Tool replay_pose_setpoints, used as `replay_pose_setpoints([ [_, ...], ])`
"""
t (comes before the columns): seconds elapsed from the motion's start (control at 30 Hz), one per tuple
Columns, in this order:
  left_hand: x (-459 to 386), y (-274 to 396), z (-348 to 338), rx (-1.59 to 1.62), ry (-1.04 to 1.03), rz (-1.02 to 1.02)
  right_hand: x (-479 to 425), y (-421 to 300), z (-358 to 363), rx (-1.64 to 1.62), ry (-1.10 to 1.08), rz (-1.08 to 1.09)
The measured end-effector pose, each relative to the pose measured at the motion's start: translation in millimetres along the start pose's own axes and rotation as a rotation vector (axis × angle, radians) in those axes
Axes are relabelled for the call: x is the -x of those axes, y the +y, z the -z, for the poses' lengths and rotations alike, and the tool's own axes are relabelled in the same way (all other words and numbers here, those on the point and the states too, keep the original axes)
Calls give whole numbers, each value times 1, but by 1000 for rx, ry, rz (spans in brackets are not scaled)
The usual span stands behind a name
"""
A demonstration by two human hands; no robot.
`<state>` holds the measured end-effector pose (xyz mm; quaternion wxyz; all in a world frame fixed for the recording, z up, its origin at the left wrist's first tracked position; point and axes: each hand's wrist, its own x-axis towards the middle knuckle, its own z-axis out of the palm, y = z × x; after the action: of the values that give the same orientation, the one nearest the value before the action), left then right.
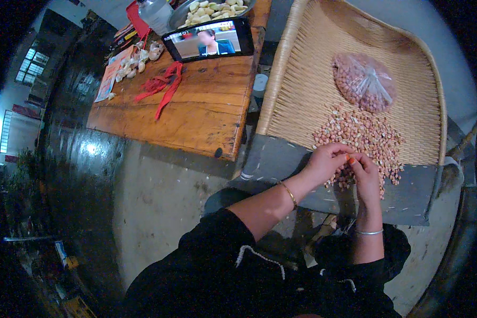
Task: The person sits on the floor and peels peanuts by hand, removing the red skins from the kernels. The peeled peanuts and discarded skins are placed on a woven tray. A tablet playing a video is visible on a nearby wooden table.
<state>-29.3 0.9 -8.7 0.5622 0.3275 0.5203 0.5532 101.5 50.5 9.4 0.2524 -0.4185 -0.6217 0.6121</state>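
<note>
My left hand [329,162] and my right hand [365,169] meet at the fingertips over a heap of shelled peanuts [357,131]. Thumbs and forefingers are pinched together; whatever may be between them is too small to tell. The peanuts lie on a woven winnowing basket [302,91] and spread onto the grey cloth-like strip [413,194] along its near edge. Farther up the basket sits a knotted clear plastic bag [365,81] full of peanuts. A gold bracelet is on my left wrist, a silver one on my right.
A wooden table [198,119] at the left holds red ribbon [163,85], garlic bulbs [135,63], a propped phone [208,39] playing video, a metal bowl [176,18] of pale pieces and a plastic container [156,16]. A white roll [260,82] sits between table and basket.
</note>
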Motion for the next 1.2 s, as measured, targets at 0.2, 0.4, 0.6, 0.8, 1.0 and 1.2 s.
replay_pose_setpoints([
  [0.2, -3, -3, -1, 6, -11, -19, 0, 1, 1, -3, 40, -17],
  [0.4, -1, -2, 1, 175, 30, 67, -6, 12, -1, 90, 48, 5],
  [0.6, -2, 0, 0, 314, -12, 154, -1, 4, 4, -75, 28, -42],
  [0.8, 1, -2, 0, 258, -24, 132, 2, 1, 6, -4, 0, -82],
  [1.0, 1, 13, -3, -301, 50, -134, -1, 3, 8, -24, 29, -24],
  [1.2, -1, 19, -1, -122, 3, 30, 2, -4, 7, 317, 133, 228],
])
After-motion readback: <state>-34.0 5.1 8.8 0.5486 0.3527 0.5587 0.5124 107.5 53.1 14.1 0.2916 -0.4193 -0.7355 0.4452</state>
